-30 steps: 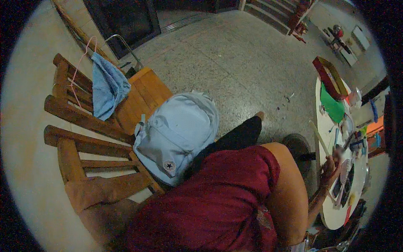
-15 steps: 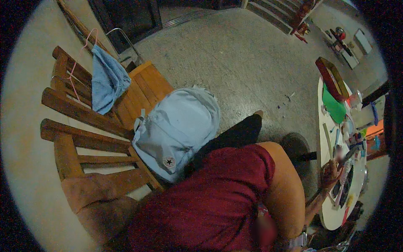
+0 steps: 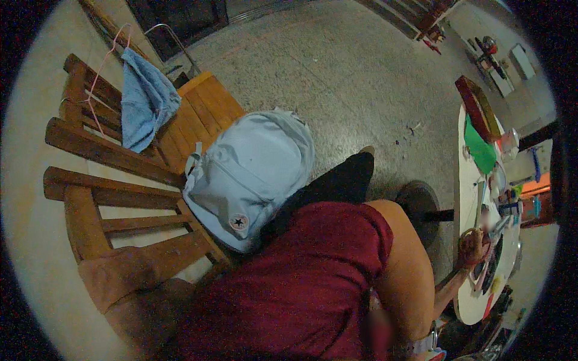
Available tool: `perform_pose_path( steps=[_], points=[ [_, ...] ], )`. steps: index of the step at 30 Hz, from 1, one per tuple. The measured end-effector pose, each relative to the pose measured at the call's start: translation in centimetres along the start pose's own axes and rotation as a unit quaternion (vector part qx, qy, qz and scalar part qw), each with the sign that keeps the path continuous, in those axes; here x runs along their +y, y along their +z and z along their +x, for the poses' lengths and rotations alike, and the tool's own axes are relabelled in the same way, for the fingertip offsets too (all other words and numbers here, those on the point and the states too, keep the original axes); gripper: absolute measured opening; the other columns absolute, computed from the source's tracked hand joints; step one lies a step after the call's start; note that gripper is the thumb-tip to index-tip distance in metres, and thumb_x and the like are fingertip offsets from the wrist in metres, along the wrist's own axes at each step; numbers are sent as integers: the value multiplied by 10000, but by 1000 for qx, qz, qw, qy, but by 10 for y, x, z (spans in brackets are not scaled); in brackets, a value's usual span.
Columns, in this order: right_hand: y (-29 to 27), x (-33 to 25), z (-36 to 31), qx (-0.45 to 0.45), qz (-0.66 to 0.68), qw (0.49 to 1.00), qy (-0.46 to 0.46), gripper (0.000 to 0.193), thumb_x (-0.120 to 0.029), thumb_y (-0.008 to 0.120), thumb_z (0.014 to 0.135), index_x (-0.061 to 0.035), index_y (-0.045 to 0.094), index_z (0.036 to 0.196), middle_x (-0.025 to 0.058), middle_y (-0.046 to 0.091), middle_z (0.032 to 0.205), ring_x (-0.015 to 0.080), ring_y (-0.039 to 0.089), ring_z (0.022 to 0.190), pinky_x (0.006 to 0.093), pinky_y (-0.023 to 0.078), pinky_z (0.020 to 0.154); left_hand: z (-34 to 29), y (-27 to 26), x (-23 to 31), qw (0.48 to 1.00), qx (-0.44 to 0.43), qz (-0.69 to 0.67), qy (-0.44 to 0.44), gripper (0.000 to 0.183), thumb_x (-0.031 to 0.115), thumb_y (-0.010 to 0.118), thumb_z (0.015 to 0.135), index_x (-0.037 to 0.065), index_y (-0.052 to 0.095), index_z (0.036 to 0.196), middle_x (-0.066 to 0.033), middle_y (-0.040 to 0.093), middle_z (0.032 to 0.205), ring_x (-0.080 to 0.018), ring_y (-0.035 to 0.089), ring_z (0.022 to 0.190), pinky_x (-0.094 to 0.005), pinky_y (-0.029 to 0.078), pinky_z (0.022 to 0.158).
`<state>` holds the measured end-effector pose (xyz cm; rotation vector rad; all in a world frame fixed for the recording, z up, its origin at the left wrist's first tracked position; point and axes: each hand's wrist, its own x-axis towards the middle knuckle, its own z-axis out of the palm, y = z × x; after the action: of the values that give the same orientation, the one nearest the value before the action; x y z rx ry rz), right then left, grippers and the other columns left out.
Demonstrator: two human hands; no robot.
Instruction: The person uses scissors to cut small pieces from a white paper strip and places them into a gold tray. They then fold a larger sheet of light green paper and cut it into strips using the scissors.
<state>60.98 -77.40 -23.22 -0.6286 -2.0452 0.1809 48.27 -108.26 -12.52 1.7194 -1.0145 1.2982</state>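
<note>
At the white table [image 3: 465,295] on the right, my right hand [image 3: 472,246] has its fingers curled over the tabletop. Small and dim, it hides whatever lies in its grip. A greyish, long object [image 3: 501,224] is just beyond the fingers, and a dark item [image 3: 492,259] lies beside them. My left arm [image 3: 406,265], in a maroon sleeve [image 3: 313,271], bends at the elbow and runs down to a pale wristband [image 3: 421,346]. The left hand itself is outside the picture, past the lower edge.
A pale blue backpack [image 3: 259,162] rests on a wooden bench [image 3: 208,102], near a blue cloth [image 3: 144,99] on a pink hanger. The table also bears a red box [image 3: 475,105], a green sheet [image 3: 478,144] and cluttered small items. A dark round stool [image 3: 418,195] stands beneath its edge.
The whole view has shifted a little, so the bench and backpack appear further left and higher. My right hand stays at the table with its fingers curled.
</note>
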Motion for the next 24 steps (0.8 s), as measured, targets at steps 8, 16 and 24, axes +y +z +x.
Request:
perform_pose_path(
  steps=[8,16,24],
  points=[
    [4,-17,2,57,327,880,339,297,-39,589,885,-8,479,1159,-7,466,677,46,361,468,207,279,400,6,0,-3,1000,7,-5,11,143,184,562,871,44,587,888,-106,595,894,-285,567,863,-381,438,778],
    [7,-12,2,113,359,846,378,297,-55,599,880,-4,489,1151,-4,484,643,55,377,461,210,302,398,10,-1,-6,999,17,-11,38,154,195,555,878,45,586,893,-102,592,902,-280,562,865,-378,434,780],
    [17,-24,9,68,221,919,319,360,-53,616,857,31,493,1185,-22,460,610,52,387,477,213,293,420,11,1,-2,998,29,-4,54,164,206,547,885,46,584,898,-97,589,910,-275,557,868,-374,429,781]
  ],
)
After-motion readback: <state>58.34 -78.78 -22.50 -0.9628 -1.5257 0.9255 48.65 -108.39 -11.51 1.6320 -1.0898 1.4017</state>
